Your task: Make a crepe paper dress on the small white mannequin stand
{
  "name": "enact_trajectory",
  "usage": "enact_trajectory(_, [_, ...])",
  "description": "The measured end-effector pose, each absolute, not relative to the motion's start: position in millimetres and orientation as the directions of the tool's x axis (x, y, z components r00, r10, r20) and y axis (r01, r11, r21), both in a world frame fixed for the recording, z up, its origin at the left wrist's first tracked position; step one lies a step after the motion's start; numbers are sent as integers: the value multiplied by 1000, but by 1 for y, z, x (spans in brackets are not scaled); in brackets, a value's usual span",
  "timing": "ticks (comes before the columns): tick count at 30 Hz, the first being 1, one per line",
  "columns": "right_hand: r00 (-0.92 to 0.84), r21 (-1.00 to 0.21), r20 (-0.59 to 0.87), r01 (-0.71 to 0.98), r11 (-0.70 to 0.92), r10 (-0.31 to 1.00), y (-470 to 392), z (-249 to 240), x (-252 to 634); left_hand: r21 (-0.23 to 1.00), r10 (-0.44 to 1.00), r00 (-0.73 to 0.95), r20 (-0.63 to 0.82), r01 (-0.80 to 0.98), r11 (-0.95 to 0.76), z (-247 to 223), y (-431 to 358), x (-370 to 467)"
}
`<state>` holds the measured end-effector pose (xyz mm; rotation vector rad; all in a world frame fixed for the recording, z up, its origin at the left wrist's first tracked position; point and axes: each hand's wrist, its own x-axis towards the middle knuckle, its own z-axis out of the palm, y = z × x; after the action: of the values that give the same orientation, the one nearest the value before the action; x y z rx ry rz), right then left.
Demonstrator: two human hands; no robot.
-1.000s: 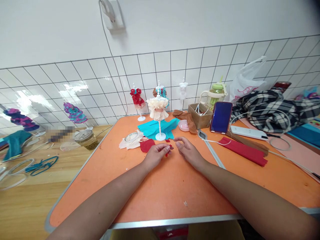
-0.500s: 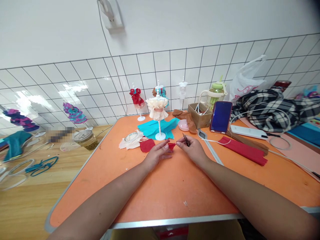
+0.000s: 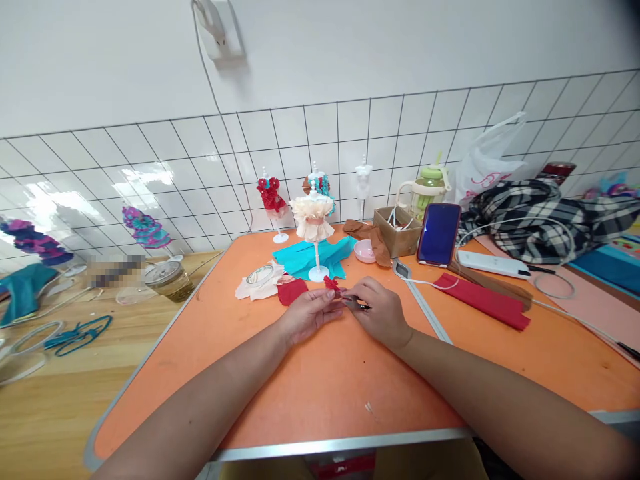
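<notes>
In the head view my left hand [image 3: 309,313] pinches a small ruffled piece of red crepe paper [image 3: 331,284] between thumb and fingers. My right hand [image 3: 379,310] is closed around slim, dark metal tweezers [image 3: 359,303]. They point left, with the tip close to the red piece; whether it grips the paper is hidden by the fingers. Just behind the hands stands a small white dress form [image 3: 317,257] wearing a cream ruffled paper dress [image 3: 313,217]. A flat red paper piece [image 3: 291,291] lies beside my left hand, near a tape roll [image 3: 260,275] on cream paper.
Turquoise paper [image 3: 295,257] lies under the dress form. Behind are a red-dressed form [image 3: 270,197] and a bare one [image 3: 363,183]. To the right are a pink dish [image 3: 365,251], a box [image 3: 397,233], a phone [image 3: 439,233], red crepe paper [image 3: 483,301] and a white cable [image 3: 575,270].
The tweezers have swung from pointing up and away to pointing left at the red paper. My right hand has turned over it, and the red piece now sticks up above my left fingers.
</notes>
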<state>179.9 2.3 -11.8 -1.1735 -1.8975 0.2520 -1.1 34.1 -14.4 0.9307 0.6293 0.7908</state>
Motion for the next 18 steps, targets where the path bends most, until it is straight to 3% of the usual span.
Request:
enact_trajectory(5, [-213, -625, 561, 525, 578, 800, 1, -8, 181, 888, 849, 510, -136, -318, 333, -15, 37, -5])
enact_trajectory(8, [-111, -780, 456, 428, 457, 883, 6, -8, 180, 909, 847, 509, -154, -262, 323, -17, 37, -5])
enact_trajectory(11, [-200, -923, 246, 251, 292, 949, 14, -13, 179, 953, 844, 516, -143, -157, 257, -19, 36, -4])
enact_trajectory(14, [-290, -983, 125, 91, 157, 949, 19, -18, 179, 986, 854, 506, -119, -41, 162, -18, 35, -2])
enact_trajectory(18, [-217, -999, 47, -25, 42, 975, 20, -17, 181, 993, 874, 472, -114, 18, 120, -16, 35, -3])
